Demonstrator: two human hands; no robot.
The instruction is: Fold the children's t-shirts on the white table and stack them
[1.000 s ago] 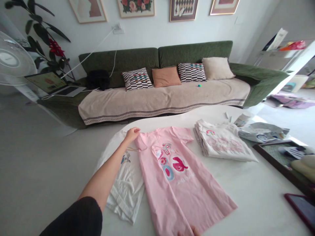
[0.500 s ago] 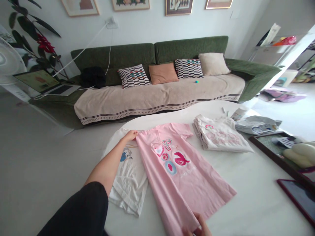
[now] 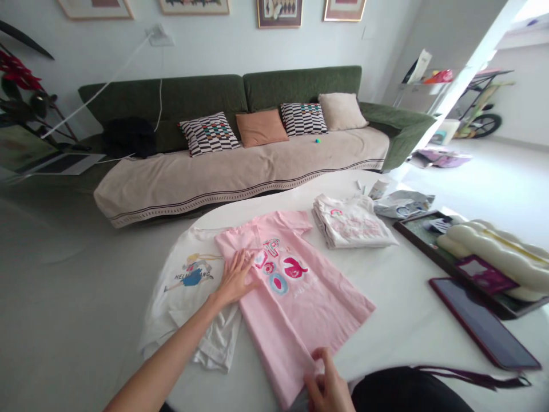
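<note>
A pink T-shirt dress point(image 3: 295, 297) with a bright print lies spread on the white table point(image 3: 412, 309). My left hand point(image 3: 235, 279) rests flat on its left edge, fingers stretched out, near the print. My right hand point(image 3: 328, 386) pinches the pink hem at the near edge of the table. Under the pink garment's left side lies a white T-shirt point(image 3: 189, 292) with a cartoon figure.
A stack of folded white shirts point(image 3: 349, 228) sits at the back right of the table, with crumpled bags point(image 3: 401, 203) behind it. A dark-framed tray point(image 3: 422, 240), a cream cushion shape point(image 3: 493, 254) and a tablet point(image 3: 482, 323) lie on the right. A green sofa point(image 3: 240, 137) stands beyond.
My left hand let go of the pink shoulder and moved down to lie flat on the garment. My right hand came further into view at the hem. The camera turned right.
</note>
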